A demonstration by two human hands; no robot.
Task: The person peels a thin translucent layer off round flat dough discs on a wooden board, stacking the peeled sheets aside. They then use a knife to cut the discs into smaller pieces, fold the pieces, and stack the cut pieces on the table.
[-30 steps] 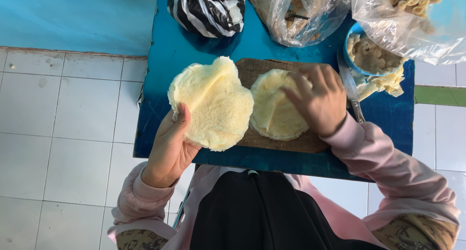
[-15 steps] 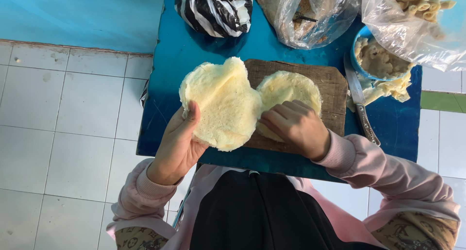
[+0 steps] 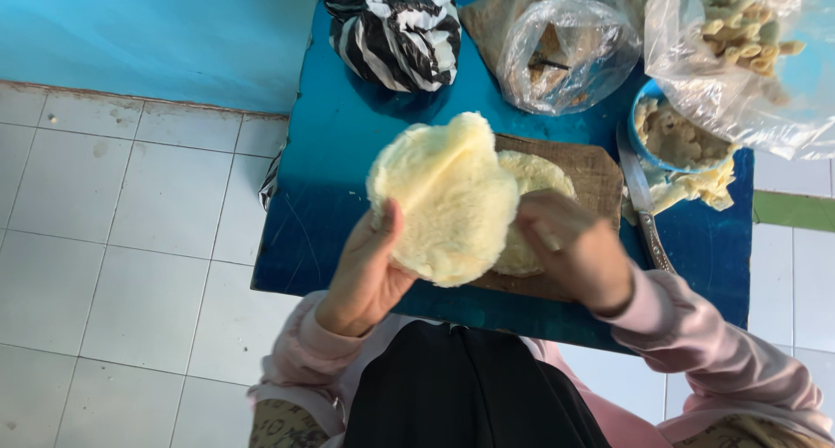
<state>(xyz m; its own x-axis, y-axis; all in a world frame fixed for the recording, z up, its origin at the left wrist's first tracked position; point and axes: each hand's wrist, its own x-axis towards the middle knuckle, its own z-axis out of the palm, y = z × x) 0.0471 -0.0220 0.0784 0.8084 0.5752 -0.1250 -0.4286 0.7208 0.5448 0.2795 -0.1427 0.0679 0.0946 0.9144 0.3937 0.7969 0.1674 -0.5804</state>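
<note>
- White floor tiles [image 3: 130,239] surround a blue table [image 3: 348,178].
- Left hand [image 3: 370,270], fingers curled, thumb up, holds a pale yellow wrapper [image 3: 448,200] above the wooden board [image 3: 596,174].
- Right hand [image 3: 570,248] pinches another wrapper [image 3: 531,174] on that board.
- Knife [image 3: 644,204] lies just beside the board.

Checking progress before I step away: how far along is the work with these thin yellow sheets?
Done: rolled pieces fill the blue bowl. In hand: the left hand holds a stack of sheets; the right hand works one sheet on the wooden board. Left: that stack.
</note>
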